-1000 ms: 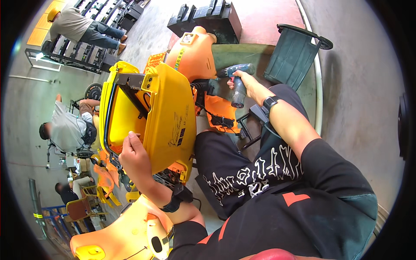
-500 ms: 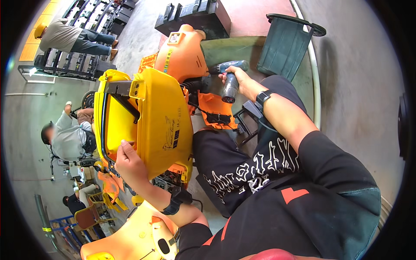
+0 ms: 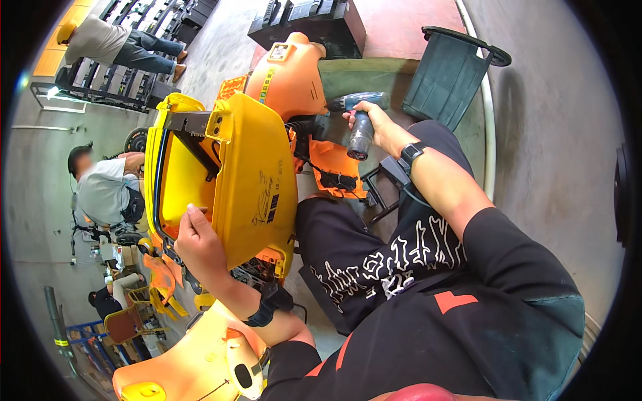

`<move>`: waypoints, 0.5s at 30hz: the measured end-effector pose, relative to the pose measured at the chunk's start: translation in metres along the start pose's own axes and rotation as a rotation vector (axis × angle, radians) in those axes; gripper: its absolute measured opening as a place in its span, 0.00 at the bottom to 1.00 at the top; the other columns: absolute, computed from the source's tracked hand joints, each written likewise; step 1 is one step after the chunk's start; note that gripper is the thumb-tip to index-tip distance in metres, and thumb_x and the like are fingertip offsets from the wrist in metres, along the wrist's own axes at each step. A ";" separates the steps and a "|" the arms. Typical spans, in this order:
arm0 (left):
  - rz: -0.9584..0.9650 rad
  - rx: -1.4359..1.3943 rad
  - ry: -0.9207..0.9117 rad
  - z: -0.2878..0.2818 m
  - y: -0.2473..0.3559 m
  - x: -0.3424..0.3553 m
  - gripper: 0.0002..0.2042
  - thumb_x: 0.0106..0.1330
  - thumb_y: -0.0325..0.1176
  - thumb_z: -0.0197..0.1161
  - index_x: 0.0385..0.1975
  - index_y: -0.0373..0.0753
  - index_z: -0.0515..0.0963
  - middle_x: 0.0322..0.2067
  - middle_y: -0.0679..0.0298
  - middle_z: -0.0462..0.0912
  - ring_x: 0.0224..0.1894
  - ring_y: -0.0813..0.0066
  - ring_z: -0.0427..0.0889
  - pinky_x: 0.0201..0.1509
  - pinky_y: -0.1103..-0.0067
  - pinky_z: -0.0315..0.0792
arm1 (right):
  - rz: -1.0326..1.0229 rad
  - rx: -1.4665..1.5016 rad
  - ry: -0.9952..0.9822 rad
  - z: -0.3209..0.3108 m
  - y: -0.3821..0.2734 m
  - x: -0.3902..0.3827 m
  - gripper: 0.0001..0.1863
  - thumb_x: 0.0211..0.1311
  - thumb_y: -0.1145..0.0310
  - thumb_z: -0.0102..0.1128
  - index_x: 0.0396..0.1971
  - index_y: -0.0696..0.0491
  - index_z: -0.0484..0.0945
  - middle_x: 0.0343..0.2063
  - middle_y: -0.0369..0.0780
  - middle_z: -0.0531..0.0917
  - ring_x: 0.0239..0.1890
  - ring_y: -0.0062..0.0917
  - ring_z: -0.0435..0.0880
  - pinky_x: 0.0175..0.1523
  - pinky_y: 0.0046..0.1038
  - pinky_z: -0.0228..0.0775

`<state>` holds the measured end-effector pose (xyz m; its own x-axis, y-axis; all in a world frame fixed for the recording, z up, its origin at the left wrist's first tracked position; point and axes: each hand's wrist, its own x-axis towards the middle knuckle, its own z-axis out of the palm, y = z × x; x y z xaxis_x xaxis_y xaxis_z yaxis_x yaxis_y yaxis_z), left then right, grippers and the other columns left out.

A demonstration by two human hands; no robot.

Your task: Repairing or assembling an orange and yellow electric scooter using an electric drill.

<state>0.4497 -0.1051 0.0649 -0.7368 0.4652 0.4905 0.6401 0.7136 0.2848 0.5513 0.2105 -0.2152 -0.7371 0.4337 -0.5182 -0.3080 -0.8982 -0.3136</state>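
Observation:
My right hand (image 3: 376, 121) is wrapped round the grip of a cordless drill (image 3: 362, 137), whose chuck points left toward a large orange plastic shell (image 3: 287, 79). Below the open side of a yellow plastic scooter body (image 3: 257, 167), my left hand (image 3: 199, 246) is raised with its fingers curled and thumb pressed to them. Anything pinched in it is too small or hidden to make out. A dark bracket (image 3: 186, 127) spans the top of the yellow body's opening. Under the drill lies a smaller orange panel (image 3: 334, 160) with a black part on it.
A dark green bin (image 3: 445, 77) stands at the far right beside a pale floor pipe (image 3: 489, 127). Black battery-like boxes (image 3: 328, 30) stand at the back. More orange shells (image 3: 180, 347) lie at lower left. Several people work along the left, one seated (image 3: 107, 190).
The view has shifted slightly. My left hand sits a little lower against the yellow body's opening, still curled. The drill stays in my right hand, almost unmoved relative to the orange shell.

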 end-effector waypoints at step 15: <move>0.003 -0.037 0.020 -0.001 0.004 -0.001 0.20 0.71 0.43 0.49 0.29 0.31 0.78 0.15 0.52 0.75 0.15 0.63 0.75 0.21 0.72 0.65 | 0.003 0.021 -0.006 0.004 0.010 -0.004 0.10 0.55 0.67 0.54 0.33 0.58 0.70 0.29 0.43 0.82 0.21 0.22 0.79 0.32 0.28 0.77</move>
<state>0.4534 -0.1029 0.0664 -0.7307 0.4561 0.5079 0.6500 0.6922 0.3135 0.5490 0.1995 -0.2129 -0.7416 0.4304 -0.5146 -0.3179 -0.9009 -0.2954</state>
